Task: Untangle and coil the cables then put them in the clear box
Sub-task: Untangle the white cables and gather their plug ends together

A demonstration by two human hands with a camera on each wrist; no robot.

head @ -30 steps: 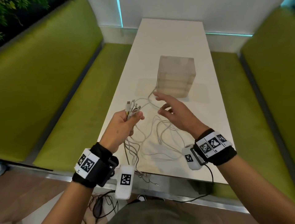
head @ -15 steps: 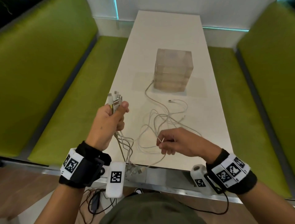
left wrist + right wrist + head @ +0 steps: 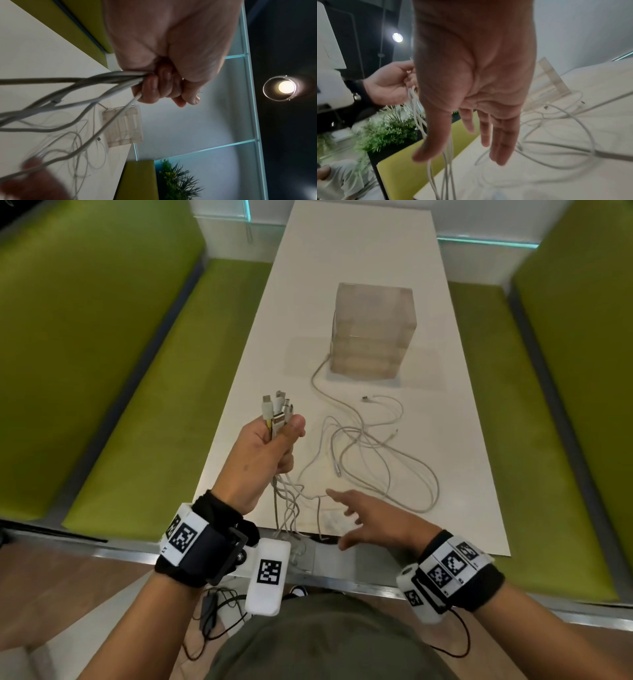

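My left hand point(image 3: 270, 443) grips a bundle of white cable ends point(image 3: 278, 410), their plugs sticking up above the fist; the cords point(image 3: 82, 86) hang down from it past the table's near edge. More white cables point(image 3: 373, 453) lie in tangled loops on the white table point(image 3: 359, 244). My right hand point(image 3: 363, 518) hovers flat and spread over the near edge beside the hanging cords, holding nothing; its fingers point(image 3: 498, 140) are straight. The clear box point(image 3: 371, 330) stands farther back on the table, one cable running to its base.
Green bench seats point(image 3: 164, 412) run along both sides of the table. A loose plug point(image 3: 365, 398) lies near the box. Dark cords point(image 3: 212, 611) trail on the floor below the near edge. A plant point(image 3: 385, 132) stands to the left.
My right hand drew back from near the box, pinched a cable at the near side, then let it go and spread open. The left hand kept its grip on the bundle.
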